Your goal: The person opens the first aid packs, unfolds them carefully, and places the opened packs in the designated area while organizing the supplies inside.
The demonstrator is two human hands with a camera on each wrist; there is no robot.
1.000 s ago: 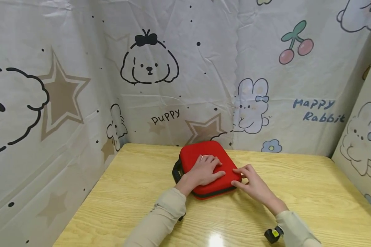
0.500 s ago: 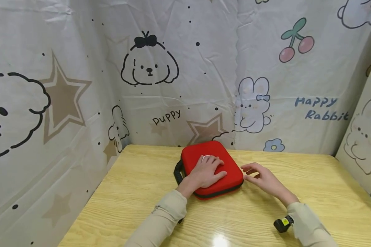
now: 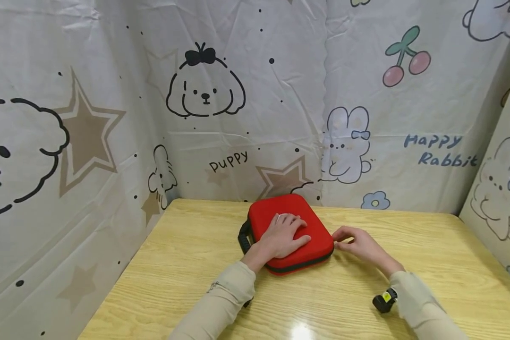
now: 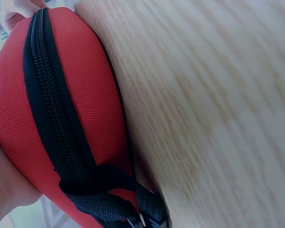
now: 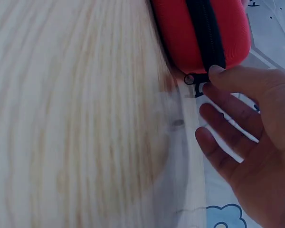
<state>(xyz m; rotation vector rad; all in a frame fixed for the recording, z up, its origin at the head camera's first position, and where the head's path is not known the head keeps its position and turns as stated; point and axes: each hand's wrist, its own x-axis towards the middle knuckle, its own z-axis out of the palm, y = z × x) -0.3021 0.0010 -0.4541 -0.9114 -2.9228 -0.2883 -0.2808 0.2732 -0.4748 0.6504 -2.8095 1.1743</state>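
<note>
Resting flat: left hand [image 3: 280, 238] on the red case [image 3: 295, 205], right hand [image 3: 361, 243] at its corner

Case lies flat on the wood-grain table [image 3: 161, 283], lid up, turned a bit askew. It sits toward the back edge, around mid-width, with the fabric backdrop [image 3: 246, 61] just behind it.

Left: palm down on the lid, fingers spread wide, thumb out to the right. Contact only, nothing gripped.

Right: at the case's near right corner. Thumb and index tips almost together at the end of the zipper [image 5: 206, 28] run, so a narrow gap; thumb tip is against the case. Remaining fingers looser, fanned apart in the right wrist view. Small black zipper pull [image 5: 198, 89] right at the fingertips. Can't tell if it's pinched or only touched.

Zipper is black, along the side wall. Teeth look meshed on the stretch the left wrist view covers.

Black handle [image 3: 244, 238] is on the case's left side; left wrist view shows it as webbing, bottom end cut off by the frame.

Rest: both arms in beige sleeves [image 3: 214, 302]. Black device [image 3: 383, 301] with a yellow mark at the right cuff. Backdrop is pale, printed with a puppy head [image 3: 206, 80], cherries [image 3: 408, 61] and "Happy Rabbit" lettering [image 3: 442, 150].
</note>
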